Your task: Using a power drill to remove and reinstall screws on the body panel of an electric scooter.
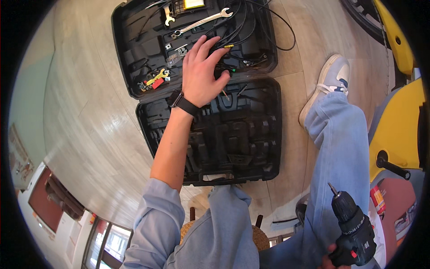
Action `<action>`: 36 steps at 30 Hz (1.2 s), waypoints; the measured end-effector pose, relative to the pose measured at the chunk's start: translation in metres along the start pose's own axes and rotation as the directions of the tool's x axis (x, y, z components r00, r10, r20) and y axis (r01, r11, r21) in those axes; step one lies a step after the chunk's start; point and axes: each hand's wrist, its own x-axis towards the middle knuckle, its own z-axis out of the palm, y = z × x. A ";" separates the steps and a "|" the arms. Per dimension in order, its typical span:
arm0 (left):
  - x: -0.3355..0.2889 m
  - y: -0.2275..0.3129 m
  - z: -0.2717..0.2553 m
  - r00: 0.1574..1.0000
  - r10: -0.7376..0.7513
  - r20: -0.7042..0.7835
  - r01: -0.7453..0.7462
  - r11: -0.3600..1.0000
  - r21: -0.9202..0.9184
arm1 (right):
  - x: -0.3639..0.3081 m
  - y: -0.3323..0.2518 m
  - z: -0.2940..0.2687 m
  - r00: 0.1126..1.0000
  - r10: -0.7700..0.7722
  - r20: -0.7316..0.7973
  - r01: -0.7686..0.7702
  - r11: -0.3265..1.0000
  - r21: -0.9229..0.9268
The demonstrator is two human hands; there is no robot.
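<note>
My left hand (204,74), with a black watch on its wrist, reaches over an opened black plastic tool case (276,134) on the floor. Its fingers are spread and nothing shows in its grasp; whether the fingertips touch the black cables (235,33) is hard to tell. Beyond the fingers lies a silver combination wrench (201,24). Beside the hand rest a small yellow wrench (157,79) and loose small metal parts (182,52). At the lower right, my right hand (332,260), mostly hidden, is closed around a black cordless drill (354,228) whose bit points away from me.
A yellow machine panel (396,130) with a black crank arm (394,168) stands on the right, below a dark wheel (365,18). My shoe (329,83) is right of the case on the wood-look floor (89,112). A red cylinder (377,200) shows beside the drill.
</note>
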 end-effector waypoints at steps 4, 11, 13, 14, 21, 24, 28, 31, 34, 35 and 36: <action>-0.006 -0.008 0.000 1.000 0.011 -0.005 -0.012 0.988 -0.157 | 0.001 0.001 0.000 1.000 -0.015 0.005 0.015 1.000 -0.020; -0.018 -0.007 0.001 0.994 -0.034 -0.108 -0.001 0.953 -0.304 | -0.001 0.004 0.002 0.999 -0.045 0.017 0.046 0.998 -0.041; -0.023 0.002 0.005 0.992 -0.055 -0.115 0.016 0.949 -0.314 | -0.001 0.005 0.004 0.999 -0.046 0.017 0.047 0.997 -0.065; -0.026 0.005 0.003 0.991 -0.073 -0.110 0.036 0.951 -0.306 | 0.000 0.005 0.006 0.998 -0.059 0.007 0.059 0.995 -0.082; -0.039 0.018 -0.014 0.946 0.026 -0.322 -0.096 0.974 -0.205 | 0.004 -0.001 0.002 0.998 0.022 0.055 -0.011 0.983 -0.181; -0.063 0.000 -0.024 0.922 -0.104 -0.372 0.032 0.980 -0.196 | 0.002 0.001 -0.008 0.997 0.022 0.078 -0.010 0.989 -0.149; -0.101 -0.039 -0.046 0.840 -0.261 -0.476 0.307 0.951 0.022 | -0.002 -0.004 -0.015 0.987 0.053 0.149 -0.036 0.993 -0.111; -0.126 -0.065 -0.058 0.850 -0.362 -0.383 0.454 0.872 0.182 | -0.006 -0.005 -0.011 0.998 0.039 0.044 -0.031 0.986 -0.164; -0.127 -0.082 -0.059 0.894 -0.344 -0.286 0.416 0.874 0.249 | -0.006 -0.003 -0.013 0.999 0.029 0.022 -0.025 0.985 -0.171; -0.122 -0.084 -0.061 0.896 -0.365 -0.252 0.424 0.872 0.246 | -0.002 -0.003 -0.016 0.993 0.046 0.105 -0.032 0.991 -0.132; -0.118 -0.087 -0.061 0.897 -0.384 -0.217 0.431 0.869 0.243 | 0.000 -0.003 -0.018 0.980 0.059 0.188 -0.042 0.995 -0.094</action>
